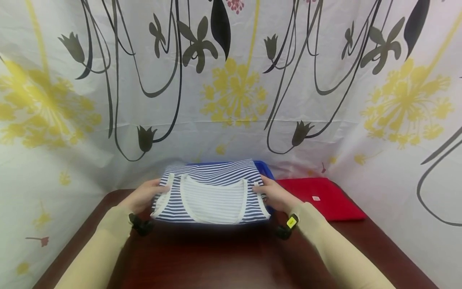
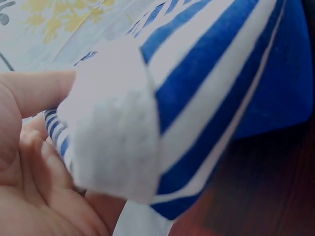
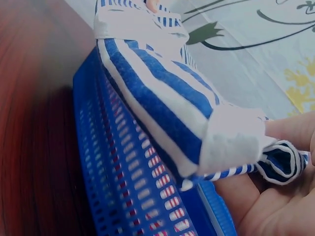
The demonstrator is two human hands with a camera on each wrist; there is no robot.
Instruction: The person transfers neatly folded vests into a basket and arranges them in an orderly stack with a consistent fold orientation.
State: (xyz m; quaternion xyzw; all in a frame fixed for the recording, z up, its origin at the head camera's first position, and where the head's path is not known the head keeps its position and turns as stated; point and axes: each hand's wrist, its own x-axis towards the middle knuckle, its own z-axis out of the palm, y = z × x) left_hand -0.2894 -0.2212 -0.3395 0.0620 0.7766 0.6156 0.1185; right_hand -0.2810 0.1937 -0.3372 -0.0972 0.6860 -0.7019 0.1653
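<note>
A folded tank top (image 1: 214, 202) in blue and white stripes, with white trim round its neck and armholes, is held level above a blue plastic basket (image 1: 265, 168). My left hand (image 1: 146, 194) grips its left edge, thumb on top and fingers underneath. At the opposite edge my right hand (image 1: 276, 194) pinches the fabric the same way. In the right wrist view, the slotted basket wall (image 3: 125, 162) lies below the top, and red-and-white stripes show through the slots. The top hides most of the basket in the head view.
To the right of the basket, a red folded cloth (image 1: 332, 200) with a small white label lies on the dark reddish-brown table (image 1: 202, 261). A white curtain (image 1: 231, 136) with printed flowers hangs behind the table and along both sides.
</note>
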